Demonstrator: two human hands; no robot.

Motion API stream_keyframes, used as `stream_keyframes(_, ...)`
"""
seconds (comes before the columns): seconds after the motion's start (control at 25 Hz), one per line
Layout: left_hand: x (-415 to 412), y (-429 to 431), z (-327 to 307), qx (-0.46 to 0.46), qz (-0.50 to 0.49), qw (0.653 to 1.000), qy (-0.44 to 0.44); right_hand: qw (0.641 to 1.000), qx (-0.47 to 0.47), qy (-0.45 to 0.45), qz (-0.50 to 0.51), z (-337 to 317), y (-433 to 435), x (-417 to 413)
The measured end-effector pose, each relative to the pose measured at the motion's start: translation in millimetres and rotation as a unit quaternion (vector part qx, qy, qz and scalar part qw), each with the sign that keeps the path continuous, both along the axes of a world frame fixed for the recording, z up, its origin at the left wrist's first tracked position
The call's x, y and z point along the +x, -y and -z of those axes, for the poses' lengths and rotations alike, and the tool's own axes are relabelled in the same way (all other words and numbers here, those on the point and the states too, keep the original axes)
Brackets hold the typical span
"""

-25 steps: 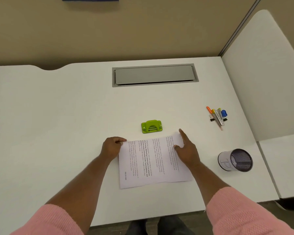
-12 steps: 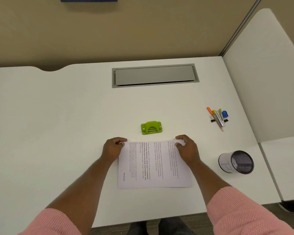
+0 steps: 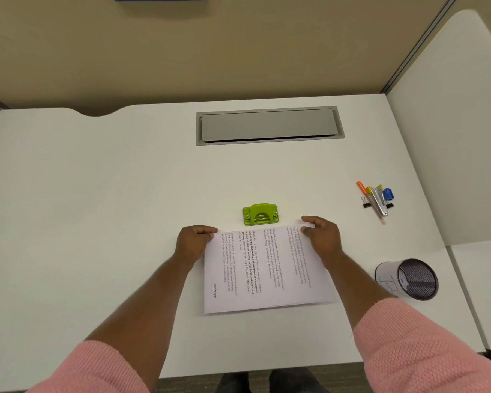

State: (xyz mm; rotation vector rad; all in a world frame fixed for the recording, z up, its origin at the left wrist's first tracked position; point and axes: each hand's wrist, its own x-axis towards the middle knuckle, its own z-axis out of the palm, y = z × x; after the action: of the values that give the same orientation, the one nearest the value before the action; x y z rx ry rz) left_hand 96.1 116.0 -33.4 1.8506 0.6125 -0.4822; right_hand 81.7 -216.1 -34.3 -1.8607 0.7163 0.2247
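Your left hand and right hand, fingers curled, each pinch a far corner of the paper, lying flat on the white desk just beside the green hole punch.

Bright, even overhead light, no hard glare. The white tabletop reads slightly grey-green and is lit evenly out to every edge. Shadows are soft and faint: a thin one under the sheet along its near edge, one below the mesh cup by the right edge, and a dark slot in the grey hatch at the far edge. Wide-angle bending — the far edge and right corner bow. Centre is sharp — small print on the sheet is mostly too fine to read.
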Motion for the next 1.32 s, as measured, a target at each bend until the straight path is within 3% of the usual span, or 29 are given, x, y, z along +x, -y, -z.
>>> stream_keyframes(0.2,8.8,4.5,2.2,0.008,-0.022,1.000,-0.010,0.994,0.057,-0.044,0.076,2.0,5.5,17.5)
stream_keyframes(0.4,14.3,8.0,1.8,0.018,-0.028,0.999,-0.014,0.992,0.080,-0.045,0.090,1.3,8.1,26.1)
stream_keyframes(0.76,24.8,16.5,1.1,0.059,-0.016,0.998,0.002,0.994,0.040,-0.051,0.084,1.3,8.5,34.2)
stream_keyframes(1.08,31.4,28.9,0.9,0.181,0.073,0.978,0.079,0.994,0.043,-0.051,0.088,2.0,7.4,37.8)
stream_keyframes(1.2,35.5,42.2,0.2,0.254,0.182,0.942,0.124,0.994,0.050,-0.047,0.088,4.0,8.3,39.2)
stream_keyframes(1.32,42.0,60.6,0.8,0.255,0.296,0.907,0.160,0.995,0.047,-0.038,0.082,5.7,8.8,39.6)
